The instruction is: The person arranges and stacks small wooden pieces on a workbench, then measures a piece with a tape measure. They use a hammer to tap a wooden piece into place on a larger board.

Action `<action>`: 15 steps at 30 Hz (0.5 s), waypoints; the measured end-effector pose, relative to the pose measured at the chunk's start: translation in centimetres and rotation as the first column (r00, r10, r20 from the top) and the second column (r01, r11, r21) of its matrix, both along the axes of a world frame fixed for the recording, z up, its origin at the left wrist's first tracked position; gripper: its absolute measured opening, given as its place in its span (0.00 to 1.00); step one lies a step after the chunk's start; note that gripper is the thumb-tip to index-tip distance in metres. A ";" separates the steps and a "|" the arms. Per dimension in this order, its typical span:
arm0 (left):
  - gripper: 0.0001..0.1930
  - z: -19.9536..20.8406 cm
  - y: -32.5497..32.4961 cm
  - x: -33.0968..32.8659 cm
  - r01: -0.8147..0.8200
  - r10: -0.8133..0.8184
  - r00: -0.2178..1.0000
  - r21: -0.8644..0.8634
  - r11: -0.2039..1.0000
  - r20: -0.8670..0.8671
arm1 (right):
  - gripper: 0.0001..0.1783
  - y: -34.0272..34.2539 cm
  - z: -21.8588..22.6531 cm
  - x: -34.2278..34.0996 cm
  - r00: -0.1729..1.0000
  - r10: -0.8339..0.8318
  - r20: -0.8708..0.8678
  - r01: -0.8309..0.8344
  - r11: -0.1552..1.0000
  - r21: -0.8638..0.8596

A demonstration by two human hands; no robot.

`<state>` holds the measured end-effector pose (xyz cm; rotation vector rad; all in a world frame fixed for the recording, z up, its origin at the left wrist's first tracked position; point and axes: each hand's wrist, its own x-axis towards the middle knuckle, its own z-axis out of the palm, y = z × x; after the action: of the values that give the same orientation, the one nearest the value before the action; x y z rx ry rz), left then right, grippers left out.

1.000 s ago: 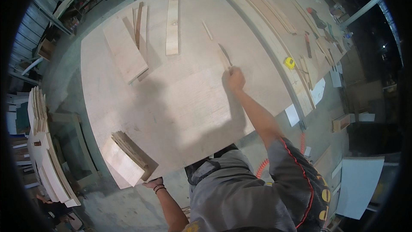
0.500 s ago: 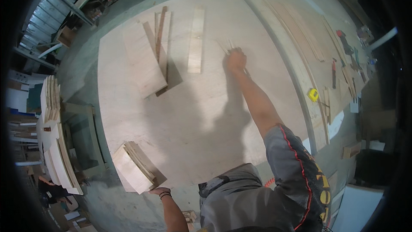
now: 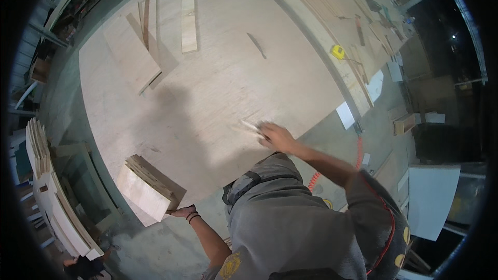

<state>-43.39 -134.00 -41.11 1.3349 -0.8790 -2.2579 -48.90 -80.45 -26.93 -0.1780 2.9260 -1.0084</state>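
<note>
At the near left corner of a large plywood sheet [image 3: 218, 88], my left hand [image 3: 184, 211] grips the near end of a stack of plywood pieces [image 3: 145, 192]. Some of its fingers are hidden by the stack. My right hand [image 3: 276, 137], blurred by motion, is low over the sheet's near edge, closed around a thin pale wood strip [image 3: 250, 125]. One end of the strip sticks out to the left. Farther up lies a thin dark tool [image 3: 256, 45], too small to name.
Toward the far left rest a wide board [image 3: 132, 54] and a narrow board [image 3: 189, 18]. A long straight rail [image 3: 311, 49] runs along the right side, with a yellow tape measure [image 3: 337, 52] beside it. More stacked plywood [image 3: 62, 212] stands at the left. A red coiled hose [image 3: 314, 180] hangs near my legs.
My right hand has come from the far middle of the sheet to its near edge, carrying the strip. My left hand stays at the stack. The view has shifted.
</note>
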 end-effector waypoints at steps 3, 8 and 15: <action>0.44 1.7 0.7 0.0 0.027 -0.026 0.996 0.016 0.999 -0.086 | 0.20 3.5 -1.6 16.7 0.951 -0.211 0.225 0.193 0.976 0.101; 0.40 3.3 1.2 -0.6 -0.018 0.018 0.996 0.005 1.000 -0.083 | 0.24 4.7 -2.8 34.5 0.377 -0.790 0.484 0.671 0.593 0.445; 0.40 3.1 0.8 0.1 0.006 -0.003 0.993 0.027 1.000 -0.115 | 0.31 1.8 -15.4 32.7 0.242 -0.812 0.531 0.720 0.517 0.463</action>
<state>-43.30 -133.23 -37.96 1.2012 -0.8149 -2.3325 -16.20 -78.68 -42.36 1.4926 2.1656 -0.6351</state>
